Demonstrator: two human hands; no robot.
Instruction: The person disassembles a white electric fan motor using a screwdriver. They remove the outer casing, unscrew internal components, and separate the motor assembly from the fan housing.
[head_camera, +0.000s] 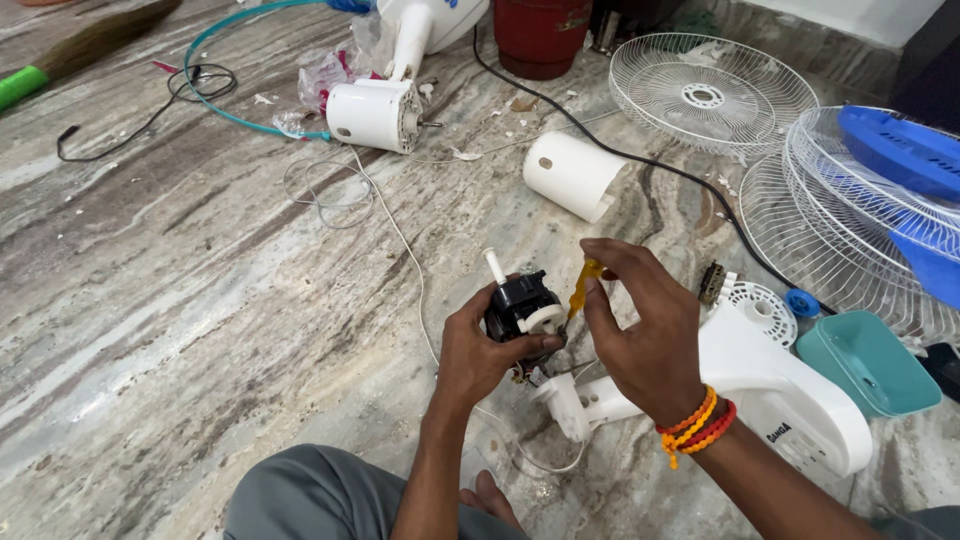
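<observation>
Both hands are raised close together, left hand curled in a grip, right hand pinching.

Screwdriver tip behind black motor; blue fan blade cut by right edge.

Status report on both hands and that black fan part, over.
Left hand grips black gearbox. Right hand holds yellow screwdriver at it. Nothing between.

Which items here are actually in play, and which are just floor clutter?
In hand:
- left hand holds black motor unit
- right hand holds yellow-handled tool against it
- white fan body beside the hands

Lying about:
- wire grilles
- blue blade
- white cylinder cover
- teal tray
- broom
- red bucket
</observation>
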